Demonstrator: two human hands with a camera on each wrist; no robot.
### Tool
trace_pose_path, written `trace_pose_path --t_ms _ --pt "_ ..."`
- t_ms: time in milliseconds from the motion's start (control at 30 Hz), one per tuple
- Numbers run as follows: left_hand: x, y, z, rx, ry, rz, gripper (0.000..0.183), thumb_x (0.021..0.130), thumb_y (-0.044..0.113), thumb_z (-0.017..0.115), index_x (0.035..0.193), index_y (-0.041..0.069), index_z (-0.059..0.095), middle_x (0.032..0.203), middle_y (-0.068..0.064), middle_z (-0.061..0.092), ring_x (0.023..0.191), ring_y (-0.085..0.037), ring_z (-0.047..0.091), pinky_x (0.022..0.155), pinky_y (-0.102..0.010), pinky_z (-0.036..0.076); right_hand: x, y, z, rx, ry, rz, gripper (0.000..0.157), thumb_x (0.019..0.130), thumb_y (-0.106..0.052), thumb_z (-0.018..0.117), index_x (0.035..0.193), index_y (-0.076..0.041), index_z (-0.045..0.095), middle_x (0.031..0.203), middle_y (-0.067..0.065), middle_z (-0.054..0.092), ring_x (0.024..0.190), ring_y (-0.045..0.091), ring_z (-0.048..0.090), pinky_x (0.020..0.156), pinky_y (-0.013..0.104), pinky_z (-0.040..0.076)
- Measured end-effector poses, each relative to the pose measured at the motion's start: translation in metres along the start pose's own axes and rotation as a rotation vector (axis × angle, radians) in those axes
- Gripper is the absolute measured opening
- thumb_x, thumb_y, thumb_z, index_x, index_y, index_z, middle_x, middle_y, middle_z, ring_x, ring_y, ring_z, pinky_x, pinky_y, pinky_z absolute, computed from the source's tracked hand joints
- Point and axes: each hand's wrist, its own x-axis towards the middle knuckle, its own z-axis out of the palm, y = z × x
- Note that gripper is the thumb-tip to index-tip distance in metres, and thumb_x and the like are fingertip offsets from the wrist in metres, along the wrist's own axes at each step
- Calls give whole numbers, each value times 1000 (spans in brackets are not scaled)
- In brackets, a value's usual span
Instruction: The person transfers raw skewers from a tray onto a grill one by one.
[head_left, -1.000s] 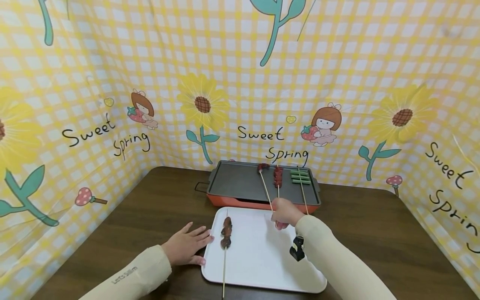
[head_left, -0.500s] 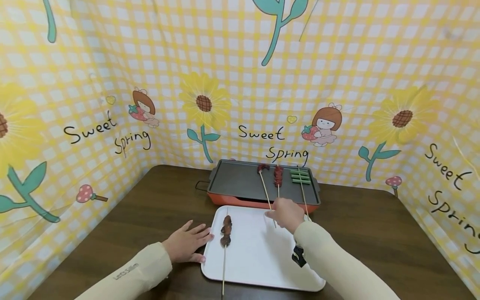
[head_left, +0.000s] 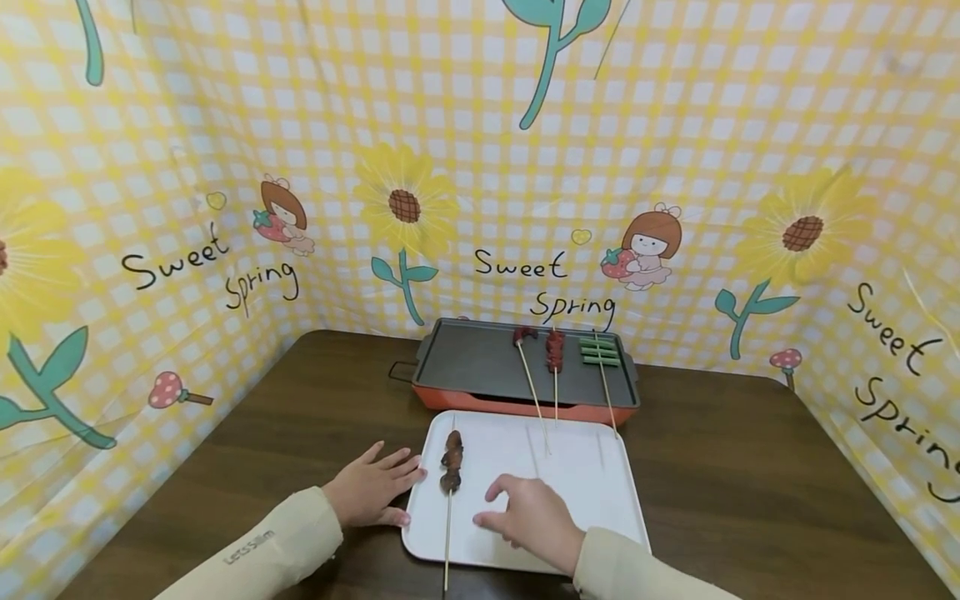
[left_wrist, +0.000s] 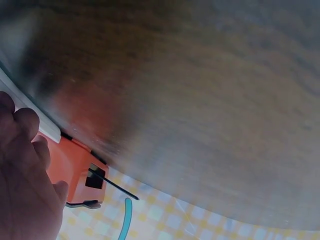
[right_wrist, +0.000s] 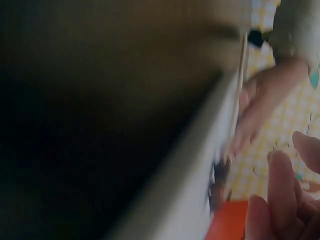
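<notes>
My left hand (head_left: 375, 490) lies with its fingers spread at the left edge of a white tray (head_left: 480, 546), the fingertips touching the rim. Above the front middle of that tray is my right hand (head_left: 534, 518), thumb and index finger apart, nothing between them. To its left, on the tray, lies a skewer of browned meat chunks (head_left: 452, 462), its stick poking past the front rim. Three more skewers rest on the griddle (head_left: 472, 358): a dark red curled piece (head_left: 524, 335), red meat chunks (head_left: 555, 352) and green vegetable pieces (head_left: 600, 351). Their sticks point toward me.
The griddle has an orange base (head_left: 442, 399) and a wire handle (head_left: 402, 372) at its left, and stands just behind the tray. Brown wood tabletop (head_left: 720, 467) extends on both sides. A checked flower-print cloth (head_left: 480, 167) encloses the back and sides.
My right hand has let go of the red meat skewer's stick and drawn back toward me and left, over the tray. That skewer stays on the griddle. My left hand has kept its place.
</notes>
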Motion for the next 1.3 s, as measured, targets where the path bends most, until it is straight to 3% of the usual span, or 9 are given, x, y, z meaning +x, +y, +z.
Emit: trace_pose_path --t_ms 67,267,400,533,833,1067,1200,1300 --pt "0 0 -1 6 3 -3 69 88 60 49 139 14 52 143 -5 49 134 -24 41 105 -53 31 -4 -3 6 82 -54 29 23 80 -25 78 88 -8 65 48 -8 52 40 5 50 43 25 40" --pt "0 0 0 -9 -21 -11 70 88 61 47 141 15 50 144 -5 47 135 -23 39 106 -53 29 -10 -5 22 183 -138 67 17 79 -21 78 85 -11 65 47 -7 54 37 4 49 44 24 43" --pt "-1 0 0 -18 -33 -15 71 88 62 47 141 15 49 145 -5 46 136 -23 38 106 -53 28 -13 -7 31 314 -256 130 12 79 -18 78 76 -11 68 47 -6 55 38 3 49 41 19 42" --pt "0 0 0 -27 -44 -15 71 89 62 45 142 15 48 146 -5 45 137 -23 37 107 -53 28 -14 -9 37 404 -363 211 17 79 -16 77 68 -5 73 48 -7 54 41 1 47 40 15 36" --pt "1 -1 1 -49 -48 -10 72 89 62 44 143 14 48 146 -6 44 137 -24 36 107 -54 27 -9 -10 46 483 -538 334 33 91 -17 64 83 14 69 47 -10 45 45 0 38 48 15 34" --pt "-1 0 1 -59 -42 -18 71 89 60 48 142 14 48 146 -5 45 137 -24 37 107 -53 28 -8 -7 53 557 -566 323 31 96 -17 57 103 11 69 51 -11 44 47 -2 36 49 12 33" --pt "-1 1 0 -64 -43 -18 70 89 59 49 142 14 48 146 -6 45 137 -24 37 107 -53 27 -9 -7 53 708 -562 368 29 97 -13 55 105 11 68 55 -13 52 48 -6 44 48 9 36" --pt "-1 1 -1 -62 -52 -22 70 89 58 49 142 14 48 146 -6 45 137 -24 36 107 -53 27 -10 -7 52 852 -554 440 23 97 -11 54 104 4 69 56 -11 57 48 -7 51 48 7 40"
